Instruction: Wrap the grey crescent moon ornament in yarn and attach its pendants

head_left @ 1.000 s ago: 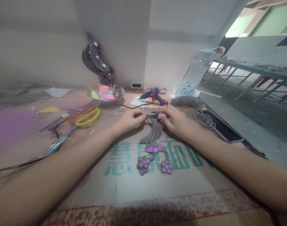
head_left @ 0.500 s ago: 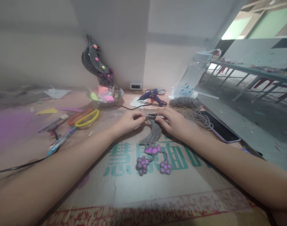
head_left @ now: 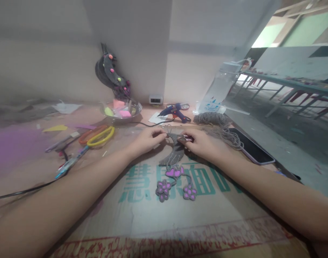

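A grey yarn-covered crescent (head_left: 175, 153) lies on the board, with pale strands running down its lower part. Below it hang purple-and-grey pieces, among them two flower shapes, a left flower (head_left: 163, 190) and a right flower (head_left: 190, 192). My left hand (head_left: 150, 140) is closed in a pinch on the crescent's upper tip, where thin yarn ends stick up. In my right hand (head_left: 196, 141), a small dark pointed tool (head_left: 188, 138) that looks like thread snips is gripped beside the crescent's upper edge. Fingers hide most of the tool.
Behind the hands are a blue glue gun (head_left: 174, 111), a small clock (head_left: 155, 99) and a bowl (head_left: 121, 120) of bright pieces. Yellow-handled scissors (head_left: 101, 137) lie left. A grey yarn skein (head_left: 212, 119), a phone (head_left: 251, 147) and a water bottle (head_left: 220, 87) stand or lie right.
My right hand has drawn the tool back from the crescent's tip, slightly right and down. The left hand's pinch stays in the same place.
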A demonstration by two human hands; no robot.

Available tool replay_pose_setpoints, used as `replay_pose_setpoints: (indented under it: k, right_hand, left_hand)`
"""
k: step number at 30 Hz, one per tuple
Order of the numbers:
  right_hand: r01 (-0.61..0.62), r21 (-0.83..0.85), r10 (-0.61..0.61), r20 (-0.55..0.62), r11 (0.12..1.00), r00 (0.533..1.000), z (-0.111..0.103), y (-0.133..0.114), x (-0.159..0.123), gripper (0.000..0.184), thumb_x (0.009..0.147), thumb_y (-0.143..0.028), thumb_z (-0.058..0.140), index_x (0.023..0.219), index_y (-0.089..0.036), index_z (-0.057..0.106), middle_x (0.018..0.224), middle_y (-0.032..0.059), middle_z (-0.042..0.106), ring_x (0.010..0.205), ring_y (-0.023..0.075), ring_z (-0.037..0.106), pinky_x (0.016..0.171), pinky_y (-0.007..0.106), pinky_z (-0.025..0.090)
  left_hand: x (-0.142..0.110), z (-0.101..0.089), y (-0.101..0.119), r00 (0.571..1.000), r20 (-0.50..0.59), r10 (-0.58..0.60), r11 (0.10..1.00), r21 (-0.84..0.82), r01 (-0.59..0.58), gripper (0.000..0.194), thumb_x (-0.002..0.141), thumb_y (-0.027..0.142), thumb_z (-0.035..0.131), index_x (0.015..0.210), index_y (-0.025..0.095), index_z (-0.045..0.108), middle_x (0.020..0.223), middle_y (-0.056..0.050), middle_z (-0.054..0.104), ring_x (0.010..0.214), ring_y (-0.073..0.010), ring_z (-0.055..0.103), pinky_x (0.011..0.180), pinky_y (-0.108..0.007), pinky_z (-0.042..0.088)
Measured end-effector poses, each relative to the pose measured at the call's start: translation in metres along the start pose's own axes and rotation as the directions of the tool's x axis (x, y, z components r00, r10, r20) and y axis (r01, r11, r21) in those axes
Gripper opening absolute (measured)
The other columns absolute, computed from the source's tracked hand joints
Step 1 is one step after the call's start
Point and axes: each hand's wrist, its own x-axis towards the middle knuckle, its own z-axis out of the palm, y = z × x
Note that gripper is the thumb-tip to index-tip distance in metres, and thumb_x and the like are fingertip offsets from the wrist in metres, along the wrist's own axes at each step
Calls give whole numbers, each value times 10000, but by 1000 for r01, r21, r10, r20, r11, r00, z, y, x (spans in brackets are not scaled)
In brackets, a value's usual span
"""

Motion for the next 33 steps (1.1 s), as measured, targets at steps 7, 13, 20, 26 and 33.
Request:
replay_pose_setpoints:
  k: [7,13,20,26,33]
  right_hand:
    - [-117,7,116,35,993,993,-8,-18,-2,254,899,-354,532,695,-206,564,616,-11,584,566,142,512,542,249,336]
    - [-120,-122,129,63,985,990,-16,-31,-3,225,898,-292,547,689,-210,562,643,-10,596,569,137,501,546,246,310]
    - [-78,-124,83,39,989,996,-12,-24,-4,204,901,-310,542,725,-217,584,642,-11,595,574,140,511,548,247,326]
    - [-64,-115,68,33,991,997,-11,-23,-3,228,902,-294,532,688,-217,550,649,-10,586,602,144,523,559,246,340]
    - [-53,-148,59,36,988,998,-14,-26,-5,212,902,-300,542,708,-224,581,645,-6,601,570,144,514,540,252,331]
  left_hand:
    - [-3,2,2,1000,-26,-1,1000,19,1,207,805,341,581,848,153,659,753,-18,677,607,-130,541,525,-221,406]
    - [-4,3,4,998,-32,52,993,109,-48,261,847,397,568,809,153,655,777,-36,682,676,-155,574,565,-235,418]
    - [-3,4,2,995,-36,98,981,174,-90,254,849,360,565,745,145,652,682,-6,626,636,-138,529,583,-233,396]
    - [-3,5,1,995,44,88,996,-24,-87,202,832,343,611,796,149,656,749,-18,678,698,-151,614,636,-237,466]
    - [-1,3,-7,997,-1,81,996,-33,-81,302,892,400,511,823,153,670,823,-52,707,781,-180,643,683,-254,492]
